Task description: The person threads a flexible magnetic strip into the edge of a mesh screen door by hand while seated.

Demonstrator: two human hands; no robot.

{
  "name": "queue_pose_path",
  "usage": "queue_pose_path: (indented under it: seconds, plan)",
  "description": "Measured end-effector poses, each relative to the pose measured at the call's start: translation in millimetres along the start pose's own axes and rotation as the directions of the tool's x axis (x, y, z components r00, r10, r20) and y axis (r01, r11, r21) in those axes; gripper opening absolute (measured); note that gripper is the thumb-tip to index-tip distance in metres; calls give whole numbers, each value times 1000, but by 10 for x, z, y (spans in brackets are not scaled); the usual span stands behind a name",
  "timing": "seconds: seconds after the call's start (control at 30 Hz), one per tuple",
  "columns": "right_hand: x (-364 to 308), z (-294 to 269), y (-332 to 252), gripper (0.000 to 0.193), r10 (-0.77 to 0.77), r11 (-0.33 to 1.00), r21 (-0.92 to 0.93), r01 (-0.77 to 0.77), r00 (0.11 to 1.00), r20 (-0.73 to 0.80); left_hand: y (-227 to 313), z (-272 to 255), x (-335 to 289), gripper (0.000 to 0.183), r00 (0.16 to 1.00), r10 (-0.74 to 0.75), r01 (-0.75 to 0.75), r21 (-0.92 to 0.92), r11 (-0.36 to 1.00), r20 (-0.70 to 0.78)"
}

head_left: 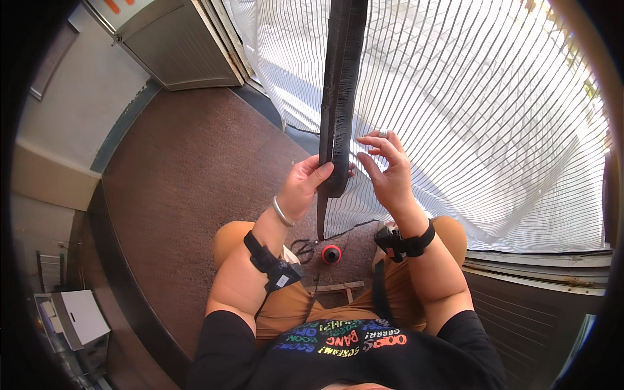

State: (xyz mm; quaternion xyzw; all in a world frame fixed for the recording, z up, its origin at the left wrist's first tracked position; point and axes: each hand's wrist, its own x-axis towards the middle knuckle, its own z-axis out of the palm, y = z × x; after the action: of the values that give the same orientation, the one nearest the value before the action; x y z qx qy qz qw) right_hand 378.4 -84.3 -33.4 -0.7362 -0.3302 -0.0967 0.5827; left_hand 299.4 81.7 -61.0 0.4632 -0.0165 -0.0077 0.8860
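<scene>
A long black strip [338, 97] with a fringed edge hangs upright before me, along the white striped mesh curtain [455, 117]. My left hand [305, 185] is closed on the strip near its lower end, thumb in front and fingers partly hidden behind it. My right hand [390, 172], a ring on one finger, is raised just right of the strip. Its thumb and forefinger curl close together in a pinch; whatever is between them is too small to make out. Below the strip, black-handled scissors [302, 249] lie on the floor beside a round red-and-black thing [331, 254].
Between my bent knees a small wooden frame [344, 286] lies on the brown floor [188, 143]. A metal door [179, 49] stands at the far left. Papers and a white box [84, 316] are at the lower left. The curtain spreads across the right side.
</scene>
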Motion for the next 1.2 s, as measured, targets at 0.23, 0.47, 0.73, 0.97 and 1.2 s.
queue_pose_path:
  seconds: [0.23, 0.47, 0.73, 0.97, 1.2]
  plan:
    - [-111, 74, 60, 29, -19, 997, 80, 19, 1000, -1, -102, -43, -46, 27, 998, 39, -43, -75, 996, -53]
    - [-160, 185, 138, 26, -3, 989, 148, 8, 999, -34, -160, -61, -74, 27, 991, 55, -66, -83, 994, -123]
    - [-157, 245, 170, 22, 27, 982, 188, -20, 999, -35, -140, -47, -86, 31, 994, 38, -45, -67, 997, -101]
    - [-160, 296, 157, 19, 69, 978, 200, -63, 997, -24, -114, -8, -87, 32, 993, 39, -46, -62, 997, -112]
    - [-142, 354, 148, 14, 88, 970, 230, -81, 996, -22, -69, -13, -72, 38, 994, 42, -46, -38, 998, -104]
